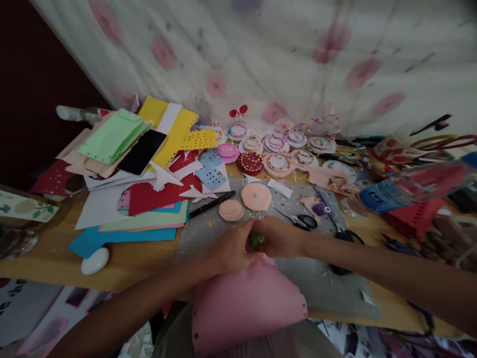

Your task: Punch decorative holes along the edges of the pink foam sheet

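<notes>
My left hand (230,247) and my right hand (278,237) meet over the grey cutting mat (208,233), both closed round a small green object (255,240) at the top edge of a pink foam sheet (246,303). The sheet bulges out toward me and hangs over the table's front edge. I cannot make out what the green object is. Two pink foam discs (256,196) lie on the mat just beyond my hands, beside a black pen (211,204).
Coloured paper and foam sheets (149,199) pile up at the left with a black phone (142,151) on top. Several decorated round pieces (278,161) crowd the back. Scissors (303,220) lie right of my hands. A plastic bottle (410,189) sits at the right, a white oval object (95,260) at front left.
</notes>
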Available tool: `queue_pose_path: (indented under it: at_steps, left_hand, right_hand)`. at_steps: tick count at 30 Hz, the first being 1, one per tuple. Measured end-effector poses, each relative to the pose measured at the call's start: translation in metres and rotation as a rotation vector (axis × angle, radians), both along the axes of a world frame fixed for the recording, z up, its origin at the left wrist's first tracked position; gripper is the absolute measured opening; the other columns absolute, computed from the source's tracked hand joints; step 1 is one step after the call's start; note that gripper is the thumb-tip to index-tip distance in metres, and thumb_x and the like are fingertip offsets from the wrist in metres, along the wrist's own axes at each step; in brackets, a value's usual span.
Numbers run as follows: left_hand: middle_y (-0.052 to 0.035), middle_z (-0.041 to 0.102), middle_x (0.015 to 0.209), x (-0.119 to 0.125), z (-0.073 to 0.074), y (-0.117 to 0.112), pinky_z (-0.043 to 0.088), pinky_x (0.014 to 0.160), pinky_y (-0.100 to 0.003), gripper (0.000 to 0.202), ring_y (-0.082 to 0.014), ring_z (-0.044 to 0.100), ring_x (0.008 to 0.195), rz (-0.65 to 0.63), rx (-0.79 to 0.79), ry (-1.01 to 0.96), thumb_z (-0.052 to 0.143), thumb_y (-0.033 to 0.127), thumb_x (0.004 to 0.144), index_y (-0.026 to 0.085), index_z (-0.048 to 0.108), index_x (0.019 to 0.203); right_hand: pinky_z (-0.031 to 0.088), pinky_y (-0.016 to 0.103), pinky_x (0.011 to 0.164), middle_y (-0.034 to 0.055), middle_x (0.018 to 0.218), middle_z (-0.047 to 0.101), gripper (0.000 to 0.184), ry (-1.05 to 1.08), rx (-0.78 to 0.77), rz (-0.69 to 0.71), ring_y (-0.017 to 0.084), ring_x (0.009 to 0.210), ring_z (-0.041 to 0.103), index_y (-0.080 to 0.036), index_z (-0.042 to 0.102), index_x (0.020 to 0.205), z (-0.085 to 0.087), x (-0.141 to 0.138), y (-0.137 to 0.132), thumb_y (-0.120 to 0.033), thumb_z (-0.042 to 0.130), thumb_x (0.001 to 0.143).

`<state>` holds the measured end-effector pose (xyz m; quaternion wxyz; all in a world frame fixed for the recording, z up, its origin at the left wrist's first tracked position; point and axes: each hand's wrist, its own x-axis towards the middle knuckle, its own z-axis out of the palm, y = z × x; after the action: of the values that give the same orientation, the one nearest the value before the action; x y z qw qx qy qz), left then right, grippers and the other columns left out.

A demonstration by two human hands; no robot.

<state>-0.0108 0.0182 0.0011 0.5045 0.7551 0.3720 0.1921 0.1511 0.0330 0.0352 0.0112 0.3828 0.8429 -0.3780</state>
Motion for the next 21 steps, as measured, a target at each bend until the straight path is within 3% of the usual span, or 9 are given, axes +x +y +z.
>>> queue_pose_path:
  at_steps: [6, 8, 10, 13, 17, 21]
  left_hand:
    - [-0.0121, 0.063, 0.117, -0.009, 0.019, 0.009, 0.049, 0.080, -0.034, 0.072, -0.0267, 0.061, 0.102, -0.043, -0.136, 0.090, 0.080, 0.027, 0.061, 0.015, 0.048, 0.124]
    - [-0.0088, 0.067, 0.109, -0.017, 0.026, 0.009, 0.047, 0.077, -0.032, 0.061, -0.0262, 0.062, 0.098, -0.074, -0.135, 0.199, 0.077, 0.027, 0.064, 0.017, 0.054, 0.120]
    - [-0.0040, 0.069, 0.094, -0.026, 0.032, 0.005, 0.045, 0.070, -0.029, 0.031, -0.0234, 0.064, 0.087, -0.138, -0.120, 0.300, 0.068, 0.024, 0.071, 0.017, 0.064, 0.102]
    - [-0.0003, 0.067, 0.077, -0.033, 0.037, -0.006, 0.037, 0.059, -0.025, 0.007, -0.0195, 0.061, 0.073, -0.199, -0.095, 0.392, 0.060, 0.022, 0.076, 0.017, 0.065, 0.078]
    - [0.0005, 0.065, 0.076, -0.034, 0.047, -0.013, 0.034, 0.058, -0.024, 0.009, -0.0171, 0.060, 0.073, -0.240, -0.044, 0.404, 0.060, 0.023, 0.079, 0.017, 0.059, 0.072]
    - [0.0034, 0.061, 0.070, -0.039, 0.084, -0.005, 0.029, 0.054, -0.024, 0.016, -0.0137, 0.057, 0.066, -0.323, 0.072, 0.437, 0.055, 0.022, 0.085, 0.019, 0.052, 0.069]
  right_hand:
    - [0.045, 0.024, 0.066, 0.0036, 0.084, 0.070, 0.019, 0.036, -0.078, -0.041, 0.017, 0.074, 0.063, -0.015, 0.067, 0.090, 0.014, 0.007, -0.002, -0.013, 0.061, 0.071]
    - [0.046, 0.026, 0.069, 0.0036, 0.085, 0.070, 0.019, 0.018, -0.095, -0.080, 0.018, 0.076, 0.063, -0.016, 0.066, 0.092, 0.021, 0.013, -0.004, -0.018, 0.065, 0.073]
    - [0.047, 0.028, 0.073, 0.0039, 0.088, 0.070, 0.019, 0.036, -0.128, -0.142, 0.020, 0.081, 0.063, -0.018, 0.066, 0.095, 0.028, 0.019, -0.008, -0.022, 0.065, 0.077]
    - [0.047, 0.027, 0.080, 0.0032, 0.095, 0.069, 0.018, 0.220, -0.329, -0.253, 0.020, 0.090, 0.063, -0.021, 0.064, 0.099, 0.031, 0.028, -0.015, -0.025, 0.062, 0.081]
    - [0.047, 0.030, 0.087, 0.0042, 0.100, 0.067, 0.026, 0.557, -0.687, -0.475, 0.019, 0.094, 0.063, -0.019, 0.062, 0.101, 0.016, 0.038, -0.021, -0.028, 0.069, 0.077]
    - [0.043, 0.033, 0.096, 0.0049, 0.107, 0.066, 0.031, 0.874, -0.904, -0.727, 0.017, 0.096, 0.063, -0.017, 0.065, 0.101, -0.002, 0.045, -0.021, -0.020, 0.072, 0.071]
